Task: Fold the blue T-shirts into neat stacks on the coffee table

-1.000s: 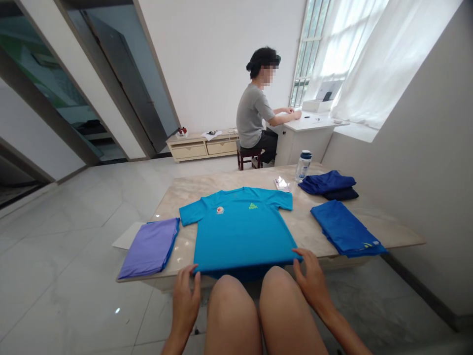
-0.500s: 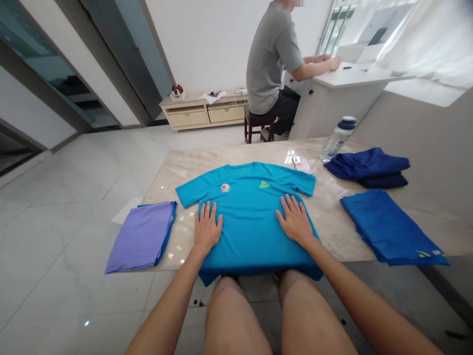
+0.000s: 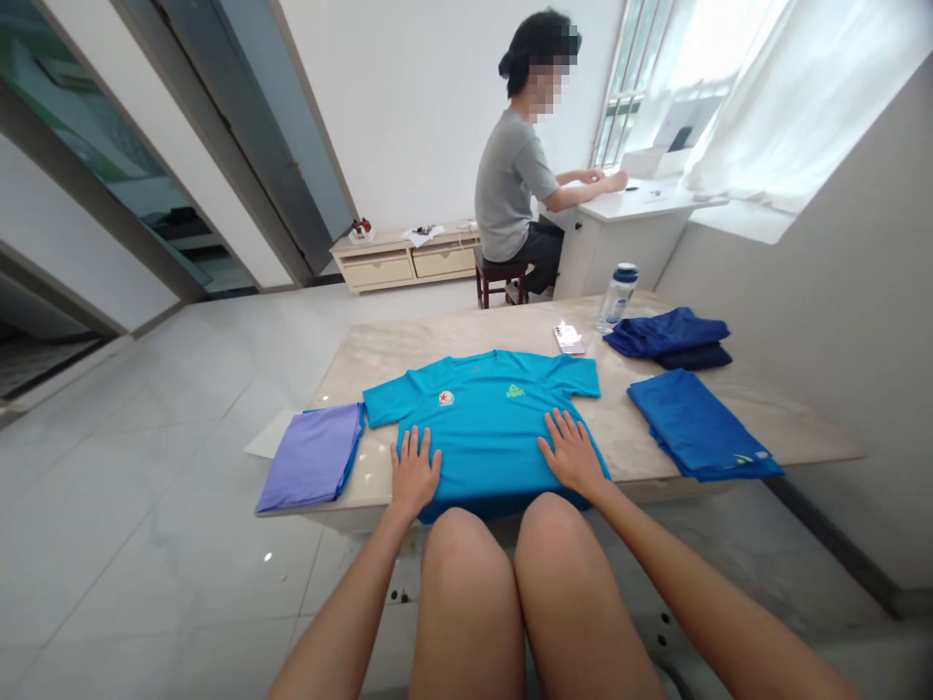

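A turquoise T-shirt (image 3: 485, 428) with a round badge and a green logo lies spread face up on a marble-topped table (image 3: 466, 350). Its hem hangs over the table's near edge. My left hand (image 3: 415, 473) rests flat on the shirt's lower left part, fingers spread. My right hand (image 3: 572, 452) lies flat on the lower right part, close to the side edge. Neither hand grips the cloth. My knees hide part of the hem.
Left of the shirt lies a folded lilac garment (image 3: 312, 459). To the right are a folded blue garment (image 3: 692, 428), a navy pile (image 3: 667, 335), a water bottle (image 3: 618, 297) and a phone (image 3: 569, 339). Beyond, a seated person (image 3: 510, 185) works at a white desk (image 3: 619, 224).
Both hands have moved from the shirt's near hem onto its front, lying flat. The shirt's near edge now hangs over the table edge. The head view has shifted slightly.
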The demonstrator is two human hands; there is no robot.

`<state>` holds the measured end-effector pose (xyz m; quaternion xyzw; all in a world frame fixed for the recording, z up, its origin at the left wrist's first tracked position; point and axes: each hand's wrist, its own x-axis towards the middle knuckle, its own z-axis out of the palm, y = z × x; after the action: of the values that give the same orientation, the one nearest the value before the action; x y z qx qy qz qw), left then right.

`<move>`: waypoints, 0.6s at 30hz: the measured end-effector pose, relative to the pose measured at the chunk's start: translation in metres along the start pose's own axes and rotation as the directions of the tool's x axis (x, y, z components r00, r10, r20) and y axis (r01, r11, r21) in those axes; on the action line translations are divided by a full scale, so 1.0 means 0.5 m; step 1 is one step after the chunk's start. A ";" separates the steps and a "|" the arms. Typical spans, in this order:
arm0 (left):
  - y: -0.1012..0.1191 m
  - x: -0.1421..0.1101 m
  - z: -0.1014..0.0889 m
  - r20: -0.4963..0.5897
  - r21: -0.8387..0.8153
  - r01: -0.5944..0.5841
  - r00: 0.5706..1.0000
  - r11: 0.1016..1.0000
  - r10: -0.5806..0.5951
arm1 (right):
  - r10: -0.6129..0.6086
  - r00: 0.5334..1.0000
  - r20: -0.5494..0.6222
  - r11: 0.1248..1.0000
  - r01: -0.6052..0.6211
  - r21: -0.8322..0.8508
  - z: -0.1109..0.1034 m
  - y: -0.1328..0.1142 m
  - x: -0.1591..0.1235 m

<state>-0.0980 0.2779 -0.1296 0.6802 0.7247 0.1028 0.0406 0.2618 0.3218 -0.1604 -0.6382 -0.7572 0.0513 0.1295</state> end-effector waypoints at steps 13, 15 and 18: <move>-0.062 -0.045 -0.134 0.126 0.008 0.098 0.987 0.995 -0.098 | 0.412 0.910 0.040 0.894 -0.412 0.173 -0.151 0.168 -0.003; -0.086 -0.014 -0.129 0.089 -0.040 0.039 0.995 0.998 -0.035 | 0.508 0.861 0.030 0.847 -0.505 0.167 -0.153 0.200 0.028; -0.112 0.015 -0.092 0.014 -0.074 -0.097 0.995 0.993 0.098 | 0.590 0.807 0.000 0.800 -0.585 0.130 -0.137 0.216 0.076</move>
<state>-0.1622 0.2779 -0.0955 0.7136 0.6861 0.1252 0.0667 0.3770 0.3723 -0.1157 -0.8330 -0.5146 0.1226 0.1618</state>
